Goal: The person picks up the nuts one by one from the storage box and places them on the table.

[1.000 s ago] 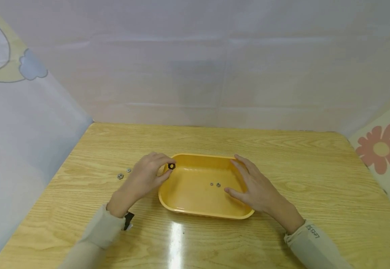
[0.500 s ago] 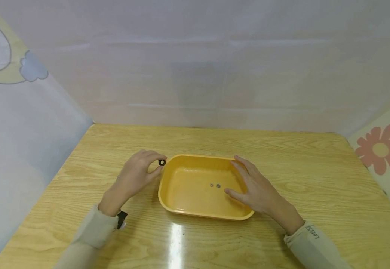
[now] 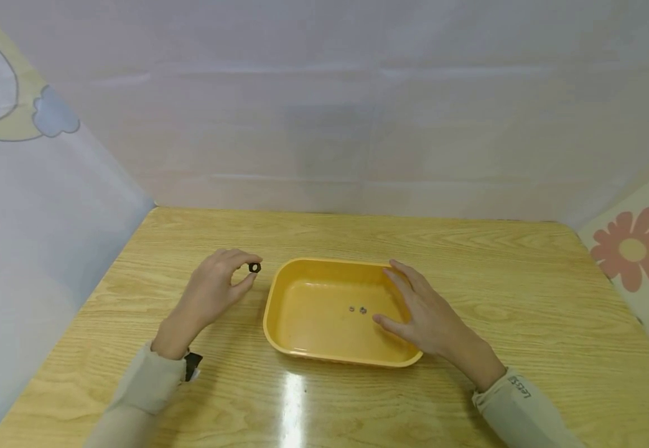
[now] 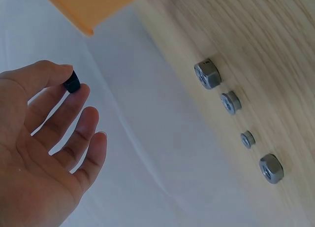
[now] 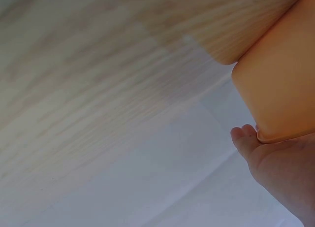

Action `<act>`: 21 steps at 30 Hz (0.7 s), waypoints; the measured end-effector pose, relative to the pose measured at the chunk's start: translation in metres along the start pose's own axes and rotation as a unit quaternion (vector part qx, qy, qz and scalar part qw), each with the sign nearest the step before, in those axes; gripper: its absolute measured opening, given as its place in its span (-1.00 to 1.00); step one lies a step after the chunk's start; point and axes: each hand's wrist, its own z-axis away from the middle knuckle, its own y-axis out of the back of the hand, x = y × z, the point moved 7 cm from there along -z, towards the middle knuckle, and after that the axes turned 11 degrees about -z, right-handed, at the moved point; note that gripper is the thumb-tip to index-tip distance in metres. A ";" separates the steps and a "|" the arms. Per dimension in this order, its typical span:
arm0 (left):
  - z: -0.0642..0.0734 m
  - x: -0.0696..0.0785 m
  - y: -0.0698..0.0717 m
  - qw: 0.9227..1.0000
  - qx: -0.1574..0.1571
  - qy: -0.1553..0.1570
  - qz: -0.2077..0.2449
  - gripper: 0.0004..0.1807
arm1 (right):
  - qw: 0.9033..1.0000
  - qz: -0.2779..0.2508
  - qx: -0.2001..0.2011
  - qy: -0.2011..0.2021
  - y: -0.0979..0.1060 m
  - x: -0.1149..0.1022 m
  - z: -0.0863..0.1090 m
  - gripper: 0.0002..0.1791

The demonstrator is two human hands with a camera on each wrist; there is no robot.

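Note:
My left hand point(image 3: 206, 292) pinches a black hex nut point(image 3: 254, 267) between thumb and index finger, in the air left of the yellow tray point(image 3: 324, 356). In the left wrist view the same black nut point(image 4: 72, 82) sits at the fingertips, the other fingers loosely spread. My right hand point(image 3: 427, 314) rests over the tray's right rim, fingers spread and thumb reaching inside. On the tray floor lie two small metal nuts, a larger nut point(image 3: 363, 310) and a smaller nut point(image 3: 351, 308), a little apart.
Several silver nuts lie in a row on the wooden table in the left wrist view, among them a large hex nut point(image 4: 207, 74) and a small flanged nut point(image 4: 247, 139). The left hand and arm hide them from the head view. A pale cloth point(image 3: 324, 124) hangs behind the table point(image 3: 470, 249).
My left hand has moved left, from over the tray's left rim to outside it, still pinching the black nut. The right hand and the tray have stayed put.

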 end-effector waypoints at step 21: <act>0.010 -0.023 0.002 0.999 -0.012 0.044 -0.011 -0.71 | 1.000 -0.003 -0.001 0.002 0.000 -0.001 -0.001 -0.04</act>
